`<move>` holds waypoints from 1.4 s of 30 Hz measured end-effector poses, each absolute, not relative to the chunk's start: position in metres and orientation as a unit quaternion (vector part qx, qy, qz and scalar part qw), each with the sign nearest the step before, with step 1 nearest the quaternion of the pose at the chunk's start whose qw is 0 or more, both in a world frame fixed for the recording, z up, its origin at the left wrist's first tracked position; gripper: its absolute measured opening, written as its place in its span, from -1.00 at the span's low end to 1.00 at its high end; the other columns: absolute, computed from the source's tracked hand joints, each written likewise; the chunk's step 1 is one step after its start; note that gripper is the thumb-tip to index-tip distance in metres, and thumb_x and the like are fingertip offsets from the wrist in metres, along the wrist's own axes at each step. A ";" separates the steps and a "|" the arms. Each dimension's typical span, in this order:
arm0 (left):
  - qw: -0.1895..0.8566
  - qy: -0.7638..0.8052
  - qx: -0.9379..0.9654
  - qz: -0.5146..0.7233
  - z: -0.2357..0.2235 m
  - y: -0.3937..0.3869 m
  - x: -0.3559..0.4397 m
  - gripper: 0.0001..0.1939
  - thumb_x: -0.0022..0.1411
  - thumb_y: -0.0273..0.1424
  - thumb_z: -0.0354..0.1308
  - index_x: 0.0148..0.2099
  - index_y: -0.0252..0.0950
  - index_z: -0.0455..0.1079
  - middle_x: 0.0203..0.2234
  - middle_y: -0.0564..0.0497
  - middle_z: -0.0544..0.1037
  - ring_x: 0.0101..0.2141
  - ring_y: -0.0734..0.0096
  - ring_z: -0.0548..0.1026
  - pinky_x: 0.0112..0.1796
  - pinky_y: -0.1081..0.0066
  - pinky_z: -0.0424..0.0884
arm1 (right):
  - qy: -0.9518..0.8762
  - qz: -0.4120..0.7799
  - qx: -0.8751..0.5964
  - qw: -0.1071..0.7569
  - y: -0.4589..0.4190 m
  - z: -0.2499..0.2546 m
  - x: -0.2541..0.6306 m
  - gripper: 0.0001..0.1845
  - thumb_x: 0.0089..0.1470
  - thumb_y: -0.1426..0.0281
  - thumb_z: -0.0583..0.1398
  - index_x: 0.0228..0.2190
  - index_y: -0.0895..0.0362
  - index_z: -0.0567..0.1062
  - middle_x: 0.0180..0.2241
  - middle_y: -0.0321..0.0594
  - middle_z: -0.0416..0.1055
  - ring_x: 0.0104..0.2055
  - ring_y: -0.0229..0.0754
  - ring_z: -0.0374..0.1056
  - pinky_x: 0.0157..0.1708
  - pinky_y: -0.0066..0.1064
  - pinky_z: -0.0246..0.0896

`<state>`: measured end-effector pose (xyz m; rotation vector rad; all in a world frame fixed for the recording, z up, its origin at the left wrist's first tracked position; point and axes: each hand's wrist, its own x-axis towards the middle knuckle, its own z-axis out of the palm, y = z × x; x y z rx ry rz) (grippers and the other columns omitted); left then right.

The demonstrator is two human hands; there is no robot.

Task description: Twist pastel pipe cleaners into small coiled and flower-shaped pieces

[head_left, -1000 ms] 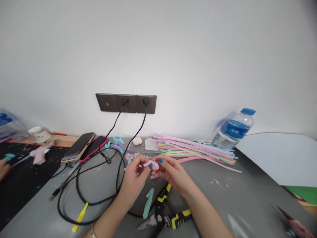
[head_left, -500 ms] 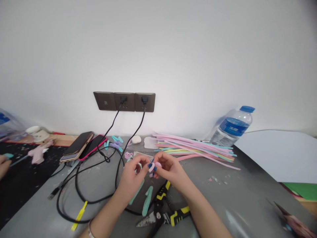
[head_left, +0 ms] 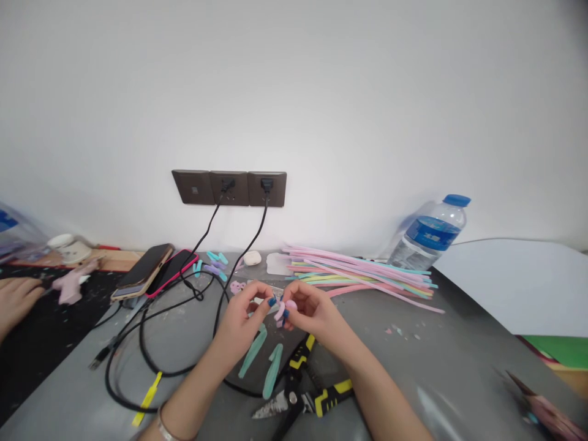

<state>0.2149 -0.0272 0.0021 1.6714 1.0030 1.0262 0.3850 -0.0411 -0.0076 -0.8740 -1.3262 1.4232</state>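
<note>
Over the middle of the table, my right hand (head_left: 316, 312) pinches a small curled pink pipe cleaner (head_left: 279, 316) between thumb and fingers. My left hand (head_left: 245, 315) closes its thumb and index finger at the left side of the same piece. Fingers cover part of the curl. Just below my hands lie two folded mint-green pipe cleaners (head_left: 272, 371). Black and yellow pliers (head_left: 294, 398) rest beneath my right wrist with their handles spread. Behind my right hand is a bundle of long pastel pipe cleaners (head_left: 362, 272).
Black cables (head_left: 142, 343) loop at left, below two phones (head_left: 142, 272). A water bottle (head_left: 429, 236) leans against the wall at right. Scissors (head_left: 542, 407) lie at the lower right. Another person's hand (head_left: 18, 300) is at the far left.
The pink piece has been turned, and my left fingertips have shifted to its left side. The other person's hand at far left has reached further into view.
</note>
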 end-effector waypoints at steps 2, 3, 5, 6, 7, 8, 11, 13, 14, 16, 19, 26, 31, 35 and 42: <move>0.456 0.414 0.665 0.423 0.000 -0.026 0.215 -0.85 0.21 -0.32 0.07 -0.34 -0.29 0.32 -0.45 0.05 0.39 -0.40 0.42 0.38 -0.40 0.51 0.33 | -0.534 0.579 -0.370 0.492 -0.040 -0.007 0.384 -0.74 0.02 0.20 0.28 -0.39 0.13 0.40 -0.49 -0.34 0.36 -0.52 -0.32 0.34 -0.47 -0.46 0.33; 0.452 0.418 0.662 0.428 -0.001 -0.026 0.216 -0.86 0.20 -0.33 0.07 -0.34 -0.29 0.31 -0.46 0.05 0.39 -0.41 0.42 0.38 -0.41 0.52 0.33 | -0.527 0.576 -0.376 0.500 -0.039 -0.007 0.383 -0.73 0.02 0.20 0.28 -0.38 0.13 0.41 -0.48 -0.33 0.37 -0.51 -0.30 0.35 -0.46 -0.45 0.34; 0.435 0.425 0.666 0.433 -0.003 -0.026 0.216 -0.88 0.21 -0.35 0.06 -0.33 -0.29 0.31 -0.45 0.05 0.38 -0.42 0.44 0.37 -0.43 0.53 0.31 | -0.514 0.566 -0.383 0.519 -0.039 -0.007 0.381 -0.73 0.00 0.19 0.29 -0.36 0.12 0.42 -0.48 -0.31 0.39 -0.50 -0.28 0.36 -0.45 -0.42 0.34; 0.425 0.424 0.672 0.434 -0.004 -0.026 0.217 -0.89 0.21 -0.36 0.05 -0.33 -0.29 0.30 -0.43 0.05 0.39 -0.42 0.44 0.37 -0.43 0.54 0.31 | -0.509 0.560 -0.384 0.530 -0.039 -0.006 0.381 -0.73 -0.01 0.18 0.29 -0.36 0.11 0.43 -0.48 -0.30 0.40 -0.49 -0.26 0.36 -0.45 -0.42 0.34; 0.418 0.423 0.676 0.435 -0.005 -0.027 0.217 -0.90 0.22 -0.37 0.03 -0.32 -0.28 0.30 -0.42 0.04 0.39 -0.41 0.44 0.37 -0.43 0.54 0.31 | -0.506 0.554 -0.385 0.538 -0.039 -0.007 0.380 -0.73 -0.01 0.19 0.29 -0.36 0.11 0.43 -0.47 -0.30 0.40 -0.48 -0.26 0.35 -0.44 -0.41 0.34; 0.417 0.421 0.678 0.435 -0.006 -0.027 0.218 -0.91 0.23 -0.38 0.03 -0.31 -0.28 0.30 -0.41 0.03 0.39 -0.40 0.43 0.38 -0.43 0.54 0.31 | -0.504 0.550 -0.386 0.543 -0.039 -0.007 0.380 -0.74 -0.02 0.19 0.29 -0.37 0.11 0.44 -0.46 -0.29 0.41 -0.47 -0.25 0.35 -0.44 -0.40 0.34; 0.439 0.423 0.656 0.445 -0.008 -0.030 0.221 -0.94 0.21 -0.40 0.03 -0.27 -0.27 0.30 -0.37 0.03 0.40 -0.37 0.42 0.41 -0.43 0.53 0.35 | -0.512 0.533 -0.397 0.543 -0.039 -0.010 0.380 -0.77 0.00 0.22 0.27 -0.33 0.10 0.46 -0.45 -0.27 0.41 -0.46 -0.23 0.34 -0.47 -0.40 0.33; 0.463 0.423 0.634 0.453 -0.009 -0.030 0.224 -0.94 0.19 -0.42 0.04 -0.25 -0.26 0.29 -0.36 0.04 0.39 -0.38 0.43 0.42 -0.45 0.53 0.37 | -0.527 0.517 -0.405 0.540 -0.039 -0.013 0.380 -0.80 0.04 0.26 0.24 -0.30 0.09 0.47 -0.46 -0.27 0.40 -0.45 -0.22 0.33 -0.48 -0.42 0.32; 0.474 0.420 0.625 0.456 -0.010 -0.031 0.225 -0.93 0.17 -0.43 0.05 -0.24 -0.25 0.28 -0.36 0.04 0.39 -0.40 0.44 0.42 -0.46 0.53 0.38 | -0.534 0.509 -0.406 0.539 -0.039 -0.014 0.380 -0.81 0.06 0.27 0.22 -0.28 0.09 0.47 -0.46 -0.27 0.40 -0.45 -0.21 0.33 -0.47 -0.42 0.31; 0.493 0.417 0.613 0.456 -0.010 -0.031 0.226 -0.91 0.15 -0.45 0.06 -0.24 -0.25 0.28 -0.37 0.05 0.38 -0.41 0.45 0.43 -0.50 0.55 0.37 | -0.544 0.500 -0.407 0.537 -0.039 -0.015 0.380 -0.83 0.07 0.30 0.21 -0.27 0.09 0.47 -0.46 -0.27 0.39 -0.44 -0.22 0.33 -0.45 -0.43 0.30; 0.515 0.416 0.599 0.450 -0.011 -0.030 0.226 -0.89 0.12 -0.45 0.08 -0.24 -0.27 0.30 -0.35 0.04 0.39 -0.40 0.45 0.43 -0.51 0.54 0.38 | -0.549 0.493 -0.409 0.537 -0.038 -0.013 0.381 -0.86 0.06 0.34 0.21 -0.29 0.10 0.48 -0.46 -0.28 0.39 -0.46 -0.25 0.32 -0.47 -0.45 0.25; 0.577 0.399 0.563 0.437 -0.006 -0.028 0.224 -0.81 0.10 -0.35 0.14 -0.21 -0.27 0.31 -0.36 0.02 0.43 -0.41 0.40 0.46 -0.54 0.49 0.41 | -0.560 0.469 -0.427 0.533 -0.037 -0.013 0.384 -0.82 0.07 0.33 0.21 -0.26 0.10 0.50 -0.42 -0.24 0.44 -0.44 -0.20 0.34 -0.45 -0.42 0.23; 0.628 0.382 0.542 0.407 -0.006 -0.024 0.220 -0.74 0.11 -0.26 0.20 -0.20 -0.28 0.32 -0.40 0.02 0.49 -0.42 0.39 0.50 -0.47 0.46 0.44 | -0.624 0.444 -0.410 0.496 -0.038 -0.015 0.389 -0.72 0.17 0.36 0.10 -0.10 0.05 0.49 -0.23 -0.17 0.46 -0.22 -0.11 0.39 -0.27 -0.36 0.28; 0.663 0.360 0.520 0.400 -0.010 -0.020 0.218 -0.63 0.02 -0.30 0.31 -0.15 -0.29 0.29 -0.45 0.06 0.51 -0.45 0.42 0.52 -0.38 0.43 0.46 | -0.669 0.411 -0.399 0.473 -0.039 -0.016 0.389 -0.65 0.18 0.40 0.08 -0.01 0.03 0.45 -0.13 -0.14 0.44 -0.08 -0.07 0.34 -0.13 -0.30 0.25; 0.676 0.340 0.517 0.400 -0.012 -0.022 0.221 -0.65 0.00 -0.31 0.33 -0.17 -0.31 0.36 -0.42 0.02 0.55 -0.47 0.45 0.50 -0.40 0.44 0.47 | -0.613 0.471 -0.407 0.486 -0.041 -0.011 0.385 -0.73 0.07 0.44 0.13 -0.14 0.09 0.40 -0.37 -0.25 0.37 -0.33 -0.18 0.34 -0.36 -0.40 0.25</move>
